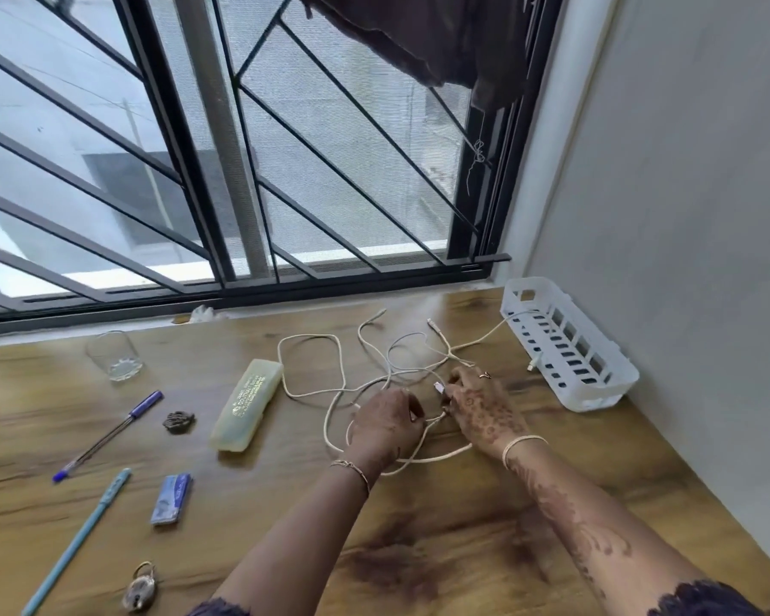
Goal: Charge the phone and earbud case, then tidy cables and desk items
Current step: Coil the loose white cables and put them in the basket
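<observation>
Nearest on the wooden desk (pixel 441 549), a padlock (pixel 139 588) lies at the left beside a light blue pen (pixel 77 539). Just past them are a small blue packet (pixel 171 500), a blue-capped pen (pixel 107 435) and a pale translucent pencil case (pixel 246 404).

At mid-desk both hands work the tangle of white cables (pixel 311 335). The left hand (pixel 385 422) has its fingers curled round a strand. The right hand (pixel 485 409) pinches a plug (pixel 439 388) between thumb and fingertips. The cables loop loosely around and beyond both hands, and 1 strand leads into the white slotted basket (pixel 565 344) by the wall. A drinking glass (pixel 114 355) stands far left, near the barred window (pixel 223 171).
</observation>
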`<act>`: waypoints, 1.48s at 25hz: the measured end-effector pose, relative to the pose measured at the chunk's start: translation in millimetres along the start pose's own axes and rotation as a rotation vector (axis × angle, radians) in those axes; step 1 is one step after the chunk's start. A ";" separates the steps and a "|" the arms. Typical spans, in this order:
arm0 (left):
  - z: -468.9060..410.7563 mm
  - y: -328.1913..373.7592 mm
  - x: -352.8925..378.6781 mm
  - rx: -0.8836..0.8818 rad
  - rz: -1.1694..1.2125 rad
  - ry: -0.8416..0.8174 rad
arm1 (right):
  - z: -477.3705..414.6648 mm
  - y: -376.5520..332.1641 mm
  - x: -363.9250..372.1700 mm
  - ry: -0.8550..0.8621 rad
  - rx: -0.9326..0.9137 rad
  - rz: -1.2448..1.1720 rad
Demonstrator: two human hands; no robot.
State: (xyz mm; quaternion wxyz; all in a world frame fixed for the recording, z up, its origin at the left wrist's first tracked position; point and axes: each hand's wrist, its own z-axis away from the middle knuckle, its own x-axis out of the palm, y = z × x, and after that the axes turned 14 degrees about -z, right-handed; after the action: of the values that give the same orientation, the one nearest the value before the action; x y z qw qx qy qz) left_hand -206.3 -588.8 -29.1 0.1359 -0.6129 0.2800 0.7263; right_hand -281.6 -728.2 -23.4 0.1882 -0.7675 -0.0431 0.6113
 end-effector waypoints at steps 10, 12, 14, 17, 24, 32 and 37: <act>9.3 19.1 -24.5 -0.303 0.393 0.454 | -26.9 4.0 -38.0 0.145 -0.236 -0.395; 8.6 15.6 -26.9 -0.404 0.556 0.451 | -34.9 -0.7 -43.1 0.202 -0.151 -0.623; 12.3 17.4 -31.5 -0.427 0.809 0.362 | -40.2 -8.4 -48.6 0.193 -0.057 -0.884; 19.6 28.5 -52.6 -0.383 1.167 0.215 | -40.8 -24.9 -61.1 0.127 -0.038 -1.181; 35.7 19.3 -107.7 -0.289 1.447 0.222 | -47.6 -48.7 -83.7 0.027 -0.135 -1.301; 39.5 10.8 -138.1 -0.186 1.775 0.075 | -81.5 -86.1 -65.6 -0.412 -0.123 -1.748; 26.5 -9.6 -160.2 -0.030 1.905 0.233 | -81.6 -105.1 -50.4 -0.357 -0.173 -1.516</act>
State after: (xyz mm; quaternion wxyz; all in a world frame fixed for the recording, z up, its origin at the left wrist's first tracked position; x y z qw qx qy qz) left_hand -188.8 -542.5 125.8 -0.5481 -0.1978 0.6631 0.4699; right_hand -199.0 -665.2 73.9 0.4840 -0.4307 -0.6324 0.4245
